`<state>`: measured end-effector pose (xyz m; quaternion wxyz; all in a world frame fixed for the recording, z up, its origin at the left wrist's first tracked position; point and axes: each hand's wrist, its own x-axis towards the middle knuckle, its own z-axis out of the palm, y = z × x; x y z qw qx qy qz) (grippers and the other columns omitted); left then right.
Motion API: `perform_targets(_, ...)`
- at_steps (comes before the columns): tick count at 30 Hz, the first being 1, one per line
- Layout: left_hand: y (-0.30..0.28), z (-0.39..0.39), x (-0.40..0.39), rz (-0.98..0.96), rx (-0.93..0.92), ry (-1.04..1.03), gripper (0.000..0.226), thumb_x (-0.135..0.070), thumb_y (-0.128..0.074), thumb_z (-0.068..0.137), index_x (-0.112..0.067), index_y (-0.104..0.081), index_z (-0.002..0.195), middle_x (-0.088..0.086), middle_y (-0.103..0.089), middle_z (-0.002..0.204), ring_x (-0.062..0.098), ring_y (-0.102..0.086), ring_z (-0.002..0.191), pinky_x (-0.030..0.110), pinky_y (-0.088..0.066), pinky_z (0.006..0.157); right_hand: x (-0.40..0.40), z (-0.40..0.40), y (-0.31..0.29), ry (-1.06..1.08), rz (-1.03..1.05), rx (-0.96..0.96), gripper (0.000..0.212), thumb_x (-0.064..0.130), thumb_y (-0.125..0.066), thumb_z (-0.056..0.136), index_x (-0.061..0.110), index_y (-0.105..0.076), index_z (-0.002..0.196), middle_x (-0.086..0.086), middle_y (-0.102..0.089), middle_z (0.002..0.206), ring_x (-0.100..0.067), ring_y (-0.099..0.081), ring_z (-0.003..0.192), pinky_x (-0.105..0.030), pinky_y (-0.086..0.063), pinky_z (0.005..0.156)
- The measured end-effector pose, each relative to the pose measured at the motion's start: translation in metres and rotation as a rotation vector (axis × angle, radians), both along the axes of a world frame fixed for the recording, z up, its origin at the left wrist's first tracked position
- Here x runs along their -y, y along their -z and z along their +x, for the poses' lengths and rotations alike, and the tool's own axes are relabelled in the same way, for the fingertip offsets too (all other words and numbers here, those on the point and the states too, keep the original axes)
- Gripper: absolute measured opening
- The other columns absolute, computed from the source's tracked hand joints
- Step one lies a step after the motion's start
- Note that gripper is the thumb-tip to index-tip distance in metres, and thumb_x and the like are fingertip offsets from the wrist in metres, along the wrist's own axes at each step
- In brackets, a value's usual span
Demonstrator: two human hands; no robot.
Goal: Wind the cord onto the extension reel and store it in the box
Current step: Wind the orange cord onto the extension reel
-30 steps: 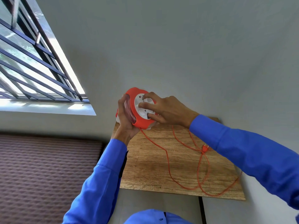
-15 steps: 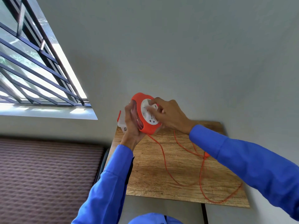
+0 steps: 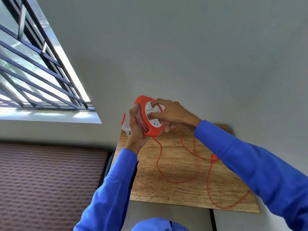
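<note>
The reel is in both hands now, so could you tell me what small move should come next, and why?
Probably another turn of the white hub by the right hand, while the left hand steadies the reel: much cord still lies looped on the table, plug included.

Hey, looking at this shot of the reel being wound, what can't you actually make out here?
Head view only:
- Box: mostly hidden behind the left hand and reel; open or lidded, unclear.
- Wound cord on the reel: covered by left-hand fingers.
- Plug: too small to show its pins.
- Loose cord: partly hidden under the right sleeve.
</note>
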<state>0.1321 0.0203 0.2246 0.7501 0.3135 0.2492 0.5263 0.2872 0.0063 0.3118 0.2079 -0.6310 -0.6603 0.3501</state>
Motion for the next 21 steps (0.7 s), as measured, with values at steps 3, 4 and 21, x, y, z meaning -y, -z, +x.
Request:
perform_targets(3, 0.003, -0.001, 0.004, 0.006, -0.026, -0.008, 0.075, -0.072, -0.069, 0.088, -0.013, -0.077, 0.134, 0.017, -0.079, 0.121, 0.032, -0.076, 0.110, 0.046, -0.067, 0.088, -0.006, -0.005, 0.004, 0.039, -0.024, -0.004, 0.052, 0.055, -0.080, 0.084, 0.030, -0.065, 0.127, -0.001, -0.082, 0.089, -0.016, -0.075, 0.054, -0.024, -0.053, 0.046)
perform_targets(4, 0.003, -0.002, 0.005, 0.016, -0.030, 0.000, 0.075, -0.075, -0.073, 0.085, -0.015, -0.080, 0.130, 0.016, -0.080, 0.120, 0.031, -0.077, 0.109, 0.045, -0.067, 0.088, -0.007, -0.006, 0.008, 0.063, -0.019, -0.029, 0.048, 0.056, -0.080, 0.083, 0.023, -0.070, 0.117, -0.002, -0.082, 0.077, -0.015, -0.074, 0.049, -0.022, -0.050, 0.043)
perform_targets(21, 0.007, -0.008, 0.007, -0.051, 0.014, 0.008, 0.076, -0.071, -0.060, 0.092, -0.012, -0.072, 0.139, 0.017, -0.075, 0.124, 0.033, -0.075, 0.109, 0.048, -0.066, 0.084, 0.000, -0.011, 0.043, 0.134, 0.618, 0.390, 0.050, 0.042, -0.048, 0.111, 0.016, -0.059, 0.070, -0.002, -0.059, 0.060, -0.023, -0.056, 0.053, -0.029, -0.031, 0.052)
